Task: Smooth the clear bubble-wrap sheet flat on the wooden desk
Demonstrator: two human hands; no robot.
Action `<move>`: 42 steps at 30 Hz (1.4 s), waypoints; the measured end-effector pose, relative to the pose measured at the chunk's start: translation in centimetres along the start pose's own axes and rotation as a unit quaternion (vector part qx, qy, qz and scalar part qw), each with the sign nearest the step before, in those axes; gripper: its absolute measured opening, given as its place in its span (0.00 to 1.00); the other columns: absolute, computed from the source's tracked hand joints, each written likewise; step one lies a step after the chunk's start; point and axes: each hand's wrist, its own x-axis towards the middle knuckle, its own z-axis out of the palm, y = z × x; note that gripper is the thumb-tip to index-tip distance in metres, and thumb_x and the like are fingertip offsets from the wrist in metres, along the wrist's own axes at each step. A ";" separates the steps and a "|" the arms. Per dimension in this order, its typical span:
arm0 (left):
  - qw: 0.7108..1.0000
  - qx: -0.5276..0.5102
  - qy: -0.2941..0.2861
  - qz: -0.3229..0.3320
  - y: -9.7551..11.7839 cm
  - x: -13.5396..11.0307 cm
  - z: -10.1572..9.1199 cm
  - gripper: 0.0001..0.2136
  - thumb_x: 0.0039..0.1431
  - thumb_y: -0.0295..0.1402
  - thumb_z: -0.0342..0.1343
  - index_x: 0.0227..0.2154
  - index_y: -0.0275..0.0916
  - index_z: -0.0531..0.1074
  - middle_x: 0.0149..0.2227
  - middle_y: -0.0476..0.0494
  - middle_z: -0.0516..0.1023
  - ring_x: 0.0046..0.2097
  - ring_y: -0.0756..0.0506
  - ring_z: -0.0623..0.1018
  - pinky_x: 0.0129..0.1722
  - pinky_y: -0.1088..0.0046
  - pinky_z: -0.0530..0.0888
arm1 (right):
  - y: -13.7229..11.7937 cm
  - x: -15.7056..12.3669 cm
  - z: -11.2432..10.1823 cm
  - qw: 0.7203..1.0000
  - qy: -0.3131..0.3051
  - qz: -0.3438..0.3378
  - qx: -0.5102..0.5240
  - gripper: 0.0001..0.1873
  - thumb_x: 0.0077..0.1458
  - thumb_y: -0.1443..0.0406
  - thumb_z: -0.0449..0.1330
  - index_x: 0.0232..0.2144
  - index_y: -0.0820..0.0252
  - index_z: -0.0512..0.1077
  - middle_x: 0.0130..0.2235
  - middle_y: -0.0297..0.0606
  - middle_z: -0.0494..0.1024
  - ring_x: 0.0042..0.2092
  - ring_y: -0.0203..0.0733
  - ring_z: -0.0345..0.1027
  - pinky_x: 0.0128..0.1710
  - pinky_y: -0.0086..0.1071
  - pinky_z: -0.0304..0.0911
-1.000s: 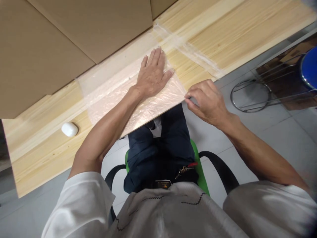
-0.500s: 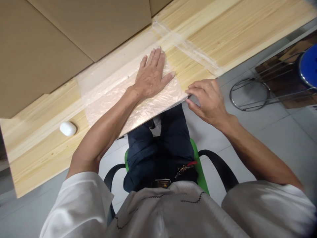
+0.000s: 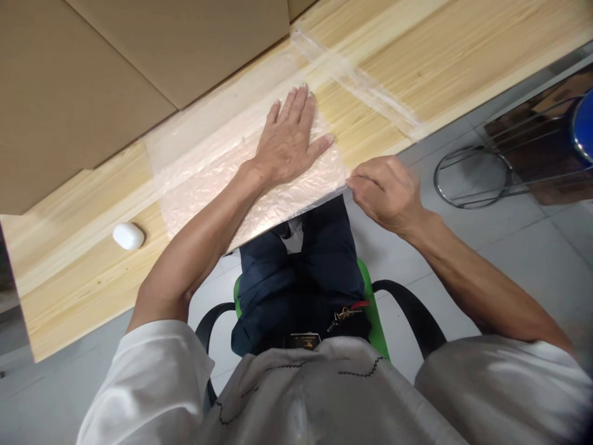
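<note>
a: count of hands in frame?

b: two, both the person's own. left hand (image 3: pixel 288 143) lies flat and spread, palm down, on one crinkled clear plastic sheet (image 3: pixel 259 185) at the centre of the frame. right hand (image 3: pixel 385 191) sits at the sheet's right corner, just right of centre, fingers curled narrow; its fingertips (image 3: pixel 356 183) meet the corner at the table edge. it looks like a pinch on the corner, but i cannot tell for sure.

a: where does the sheet lie?

b: on one pale pine-board table (image 3: pixel 463 55) running from lower left to upper right. its near edge lines up with the table's front edge, above the person's knees. one strip of clear tape (image 3: pixel 361 83) crosses the boards in the upper middle, just beyond the left hand's fingers.

a: other items?

b: one small white rounded case (image 3: pixel 128 235) on the table at the left, well apart from the sheet. brown cardboard panels (image 3: pixel 92 80) fill the upper left; at least two, exact count unclear. one chrome stool frame (image 3: pixel 472 179) with a blue seat (image 3: pixel 584 127) at the right edge, on the floor. one green chair seat (image 3: pixel 375 321) under the person, lower centre.
</note>
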 end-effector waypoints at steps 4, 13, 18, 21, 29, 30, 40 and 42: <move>1.000 0.014 -0.003 -0.002 0.2 -0.1 0.0 0.67 0.60 0.80 0.41 0.97 0.66 0.26 0.95 0.85 0.43 0.94 0.48 0.10 0.98 0.50 0.23 | 0.3 -0.3 0.2 1.000 0.004 -0.013 -0.019 0.14 0.85 0.62 0.60 0.48 0.45 0.86 0.50 0.41 0.92 0.52 0.55 0.86 0.51 0.52 0.83; 1.000 -0.014 -0.018 -0.007 0.1 0.0 0.1 0.66 0.59 0.78 0.38 0.97 0.66 0.23 0.94 0.88 0.49 0.92 0.51 0.05 0.96 0.52 0.19 | 0.4 -0.7 0.2 0.999 0.022 -0.046 0.017 0.16 0.87 0.63 0.60 0.47 0.44 0.87 0.48 0.40 0.91 0.50 0.56 0.86 0.47 0.54 0.82; 1.000 -0.008 -0.012 -0.017 0.2 0.0 0.3 0.65 0.59 0.78 0.37 0.97 0.68 0.25 0.93 0.89 0.52 0.91 0.52 0.04 0.94 0.54 0.14 | 0.1 -0.8 0.1 0.999 -0.024 0.005 0.049 0.14 0.87 0.60 0.63 0.44 0.43 0.84 0.47 0.39 0.90 0.51 0.58 0.86 0.51 0.57 0.83; 1.000 0.013 -0.012 -0.026 0.6 -0.2 0.4 0.62 0.64 0.78 0.35 0.98 0.64 0.29 0.94 0.85 0.51 0.92 0.48 0.05 0.94 0.50 0.12 | 0.0 -1.0 0.3 0.999 0.011 -0.027 0.025 0.15 0.86 0.64 0.61 0.43 0.44 0.83 0.46 0.38 0.90 0.49 0.56 0.85 0.47 0.54 0.83; 0.999 0.010 0.021 -0.027 1.0 -0.2 0.2 0.60 0.70 0.74 0.44 0.98 0.61 0.33 0.96 0.76 0.52 0.98 0.40 0.20 0.98 0.43 0.23 | 0.9 -1.9 1.2 0.997 -0.023 0.043 0.064 0.16 0.87 0.54 0.63 0.42 0.42 0.84 0.44 0.42 0.90 0.52 0.61 0.85 0.52 0.61 0.84; 0.999 0.008 0.023 -0.025 1.0 -0.2 0.2 0.60 0.70 0.73 0.44 0.99 0.60 0.32 0.97 0.74 0.50 0.98 0.39 0.21 0.98 0.42 0.24 | 1.0 -2.0 1.3 0.995 -0.019 0.057 0.076 0.16 0.87 0.52 0.64 0.41 0.41 0.84 0.43 0.42 0.89 0.52 0.62 0.85 0.53 0.62 0.84; 0.999 0.012 0.022 -0.026 1.0 0.2 0.3 0.60 0.68 0.75 0.44 0.98 0.65 0.33 0.96 0.77 0.52 0.98 0.38 0.19 0.98 0.43 0.23 | -2.1 -1.6 -0.4 0.988 0.151 -0.015 0.002 0.14 0.89 0.56 0.61 0.52 0.48 0.87 0.46 0.40 0.93 0.45 0.53 0.86 0.46 0.50 0.79; 1.000 0.015 0.013 -0.021 0.8 0.2 0.5 0.59 0.70 0.75 0.43 0.98 0.64 0.33 0.96 0.76 0.53 0.97 0.40 0.16 0.97 0.43 0.20 | -3.2 -1.6 -1.2 0.982 0.142 0.087 0.090 0.21 0.90 0.48 0.61 0.46 0.49 0.87 0.41 0.40 0.92 0.41 0.53 0.87 0.44 0.50 0.80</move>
